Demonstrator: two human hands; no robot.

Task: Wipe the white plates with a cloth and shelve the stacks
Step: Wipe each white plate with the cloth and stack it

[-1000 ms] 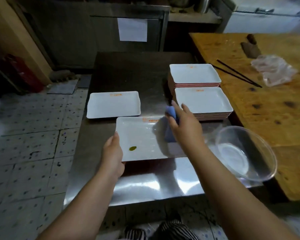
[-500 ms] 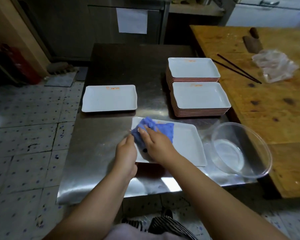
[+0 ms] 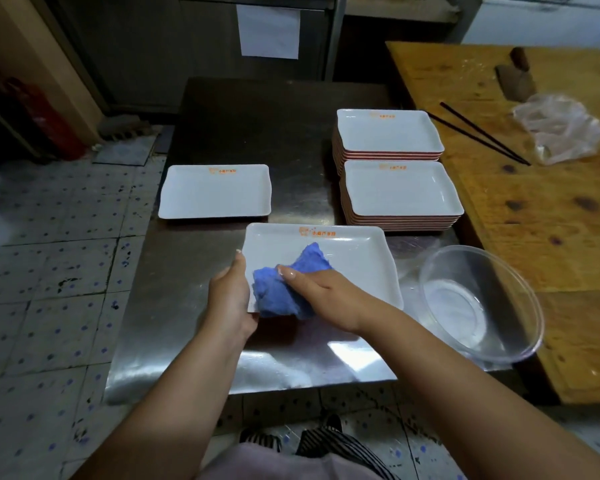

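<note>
A white plate (image 3: 354, 258) lies long axis left-to-right on the steel tabletop (image 3: 174, 306). The left hand (image 3: 230, 299) grips its near-left corner; the right hand (image 3: 321, 289) presses a blue cloth (image 3: 284, 292) there. 2 stacks (image 3: 395, 181) wait beyond, nearer the right hand.

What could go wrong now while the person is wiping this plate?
The white rectangular plate being wiped lies near the steel table's front edge, so a hard push from the blue cloth might slide it off. The right forearm passes close to the clear plastic bowl, which overhangs and could be knocked.
</note>
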